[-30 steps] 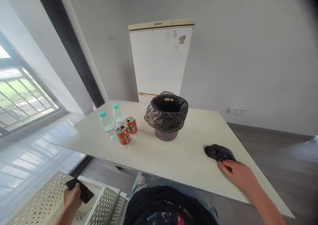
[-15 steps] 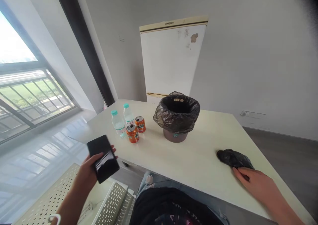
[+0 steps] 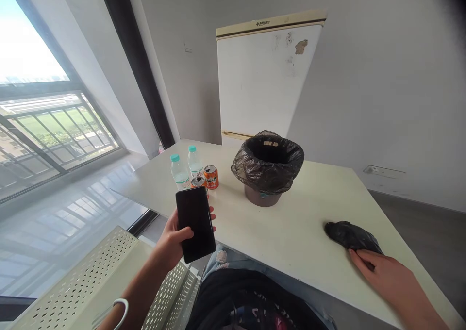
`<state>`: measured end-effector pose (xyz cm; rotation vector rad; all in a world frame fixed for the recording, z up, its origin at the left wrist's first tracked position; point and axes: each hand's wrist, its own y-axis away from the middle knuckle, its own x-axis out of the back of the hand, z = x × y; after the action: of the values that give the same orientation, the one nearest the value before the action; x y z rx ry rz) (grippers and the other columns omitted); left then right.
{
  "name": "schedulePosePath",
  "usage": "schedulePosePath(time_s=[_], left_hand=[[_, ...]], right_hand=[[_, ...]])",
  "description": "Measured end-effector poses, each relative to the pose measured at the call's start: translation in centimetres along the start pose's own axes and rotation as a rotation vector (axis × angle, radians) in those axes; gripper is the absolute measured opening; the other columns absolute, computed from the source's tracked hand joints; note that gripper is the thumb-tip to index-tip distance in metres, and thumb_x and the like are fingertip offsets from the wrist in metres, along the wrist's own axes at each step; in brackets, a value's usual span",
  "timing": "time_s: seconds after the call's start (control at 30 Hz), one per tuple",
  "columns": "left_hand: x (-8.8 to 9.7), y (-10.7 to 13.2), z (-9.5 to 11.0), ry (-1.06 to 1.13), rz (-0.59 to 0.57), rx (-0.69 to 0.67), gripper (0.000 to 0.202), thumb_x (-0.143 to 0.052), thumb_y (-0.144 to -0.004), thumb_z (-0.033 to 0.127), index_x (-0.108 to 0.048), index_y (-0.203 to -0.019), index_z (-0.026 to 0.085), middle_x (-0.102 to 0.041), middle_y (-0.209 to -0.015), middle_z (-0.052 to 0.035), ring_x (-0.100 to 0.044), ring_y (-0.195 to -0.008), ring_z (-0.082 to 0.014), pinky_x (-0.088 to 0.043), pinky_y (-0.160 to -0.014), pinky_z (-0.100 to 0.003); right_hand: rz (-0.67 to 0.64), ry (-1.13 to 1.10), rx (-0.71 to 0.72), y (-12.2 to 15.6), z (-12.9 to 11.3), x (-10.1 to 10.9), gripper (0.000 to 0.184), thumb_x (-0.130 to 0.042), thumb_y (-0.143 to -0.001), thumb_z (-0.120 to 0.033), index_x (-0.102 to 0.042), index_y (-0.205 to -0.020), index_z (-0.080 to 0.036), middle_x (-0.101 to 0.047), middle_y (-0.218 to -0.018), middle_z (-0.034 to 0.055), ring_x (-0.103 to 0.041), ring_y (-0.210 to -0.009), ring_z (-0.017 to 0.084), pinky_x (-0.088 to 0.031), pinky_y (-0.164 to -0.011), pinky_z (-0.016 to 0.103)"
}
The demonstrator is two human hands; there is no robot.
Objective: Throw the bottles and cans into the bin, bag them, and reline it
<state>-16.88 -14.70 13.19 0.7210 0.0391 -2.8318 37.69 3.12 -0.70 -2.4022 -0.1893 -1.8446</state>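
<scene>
A black smartphone (image 3: 196,223) is gripped in my left hand (image 3: 173,240), its dark screen toward me and my thumb across its edge. It hides part of the nearer orange can (image 3: 198,181). Over at the right, my right hand (image 3: 386,276) pinches the near end of a bunched black plastic bag (image 3: 353,236) lying on the white table (image 3: 291,242). Between the hands and farther back stands a brown trash bin (image 3: 262,198), lined with a black bag (image 3: 251,172) folded over its rim. Its inside is dark.
Two clear bottles with teal caps (image 3: 179,174) (image 3: 195,162) and a second orange can (image 3: 211,177) stand left of the bin. Behind the table is a white refrigerator (image 3: 265,82). A perforated cream metal piece (image 3: 83,276) lies low at left, beside the window (image 3: 47,126).
My left hand has brought the phone rightward, in front of the nearer can, and turned it more upright. My right hand stays on the black bag. The view has shifted slightly.
</scene>
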Motion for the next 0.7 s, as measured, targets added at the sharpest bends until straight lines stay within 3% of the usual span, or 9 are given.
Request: schedulePosePath(time_s=[0.17, 0.37, 0.53, 0.7], left_hand=[[0.2, 0.0, -0.3, -0.001, -0.020, -0.004, 0.088, -0.074, -0.067, 0.008, -0.051, -0.152, 0.021, -0.074, -0.131, -0.0190, -0.072, -0.119, -0.0424, -0.064, -0.096, -0.059], [1.2, 0.1, -1.0, 0.001, -0.038, 0.049, 0.076, -0.081, -0.074, 0.012, -0.056, -0.145, 0.023, -0.071, -0.138, -0.0190, -0.078, -0.107, -0.0403, -0.065, -0.093, -0.059], [0.4, 0.1, -0.8, 0.022, 0.022, 0.068, 0.084, -0.080, -0.073, 0.011, -0.052, -0.152, 0.024, -0.074, -0.135, -0.0182, -0.078, -0.106, -0.0388, -0.065, -0.094, -0.057], [-0.8, -0.2, -0.1, 0.154, 0.149, 0.203, 0.068, -0.065, -0.094, 0.044, -0.053, -0.153, 0.012, -0.076, -0.129, -0.0221, -0.079, -0.103, -0.0364, -0.065, -0.092, -0.053]], right_hand=[[-0.001, -0.003, 0.000, 0.1, -0.2, 0.1, 0.053, -0.045, -0.095, -0.066, -0.080, -0.072, -0.033, -0.084, -0.098, 0.0053, -0.078, -0.086, 0.035, -0.058, -0.066, 0.042], [-0.040, -0.053, -0.026, 0.1, -0.4, 0.4, 0.052, -0.047, -0.092, -0.068, -0.085, -0.081, -0.034, -0.084, -0.103, 0.0066, -0.078, -0.092, 0.037, -0.060, -0.070, 0.044], [-0.026, -0.025, -0.037, 0.3, -1.0, 0.7, 0.057, -0.042, -0.093, -0.070, -0.080, -0.072, -0.033, -0.083, -0.094, 0.0073, -0.076, -0.084, 0.036, -0.058, -0.067, 0.044], [-0.032, 0.011, -0.053, 0.4, -1.3, 0.7, 0.059, -0.039, -0.094, -0.071, -0.077, -0.069, -0.032, -0.083, -0.099, 0.0054, -0.077, -0.088, 0.034, -0.057, -0.069, 0.042]])
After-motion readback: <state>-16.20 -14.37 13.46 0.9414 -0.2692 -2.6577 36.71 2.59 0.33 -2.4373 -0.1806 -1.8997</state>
